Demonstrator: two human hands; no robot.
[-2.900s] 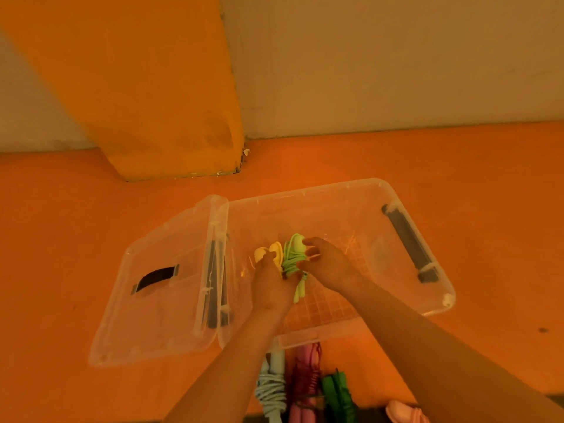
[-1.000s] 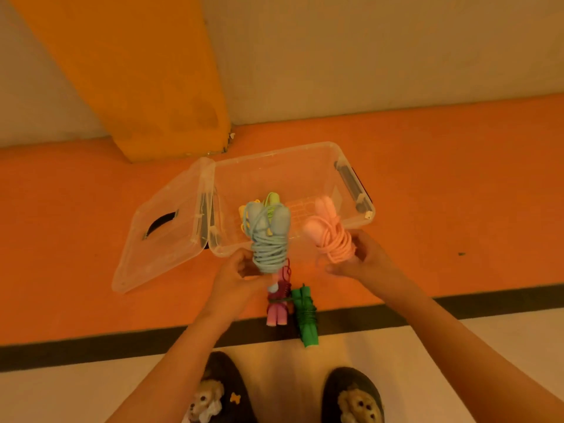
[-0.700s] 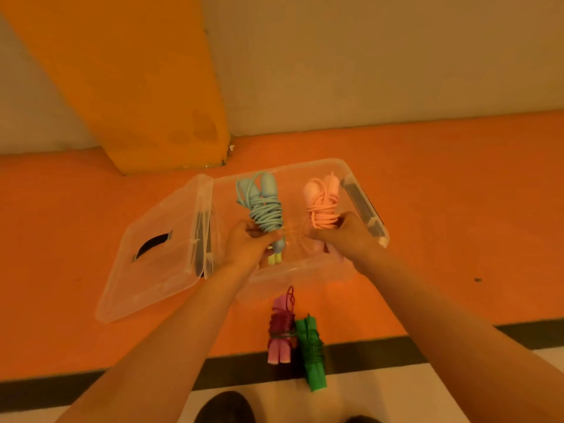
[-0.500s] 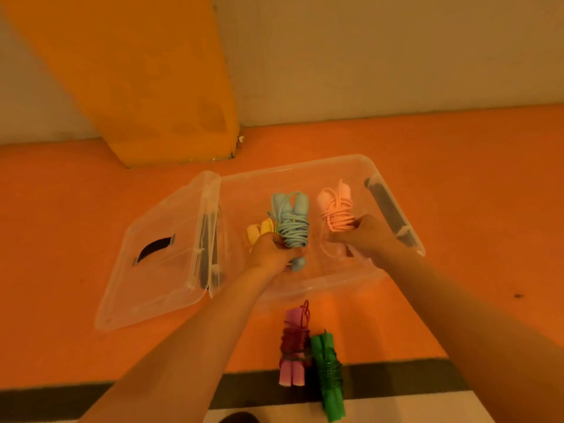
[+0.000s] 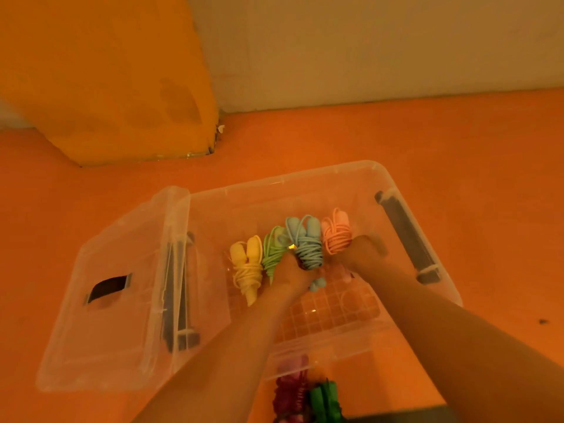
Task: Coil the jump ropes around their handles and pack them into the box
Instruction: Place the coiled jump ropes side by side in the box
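Here, a big see-through plastic box (image 5: pixel 274 182) sits open on the orange floor (image 5: pixel 457 148). Four jump ropes are inside it in a row, each one wound round its own handles. From left to right they are a yellow jump rope (image 5: pixel 247 270), a light green jump rope (image 5: pixel 272 250), a blue jump rope (image 5: pixel 307 244) and a pink jump rope (image 5: pixel 335 236). They sit close side by side.

The left hand (image 5: pixel 293 271) grips the blue jump rope round its middle, with its fingers curled on the cord. The right hand (image 5: pixel 363 252) holds the pink jump rope the same way, but most of its fingers are tucked out of sight. The hands cover the lower half of both ropes, so only handle tips poke out below. The left hand also hides part of the light green one.

A see-through lid (image 5: pixel 122 340) lies on the left, touching the box. A long black clip (image 5: pixel 406 239) sits on the box's right rim. Two more wound ropes lie on the floor just outside the near wall: a dark pink jump rope (image 5: pixel 290 396) and a dark green jump rope (image 5: pixel 325 399), side by side. The near wall blurs the top of the dark pink one. Behind the box stand a yellow post (image 5: pixel 106 71) and a pale wall (image 5: pixel 366 41).
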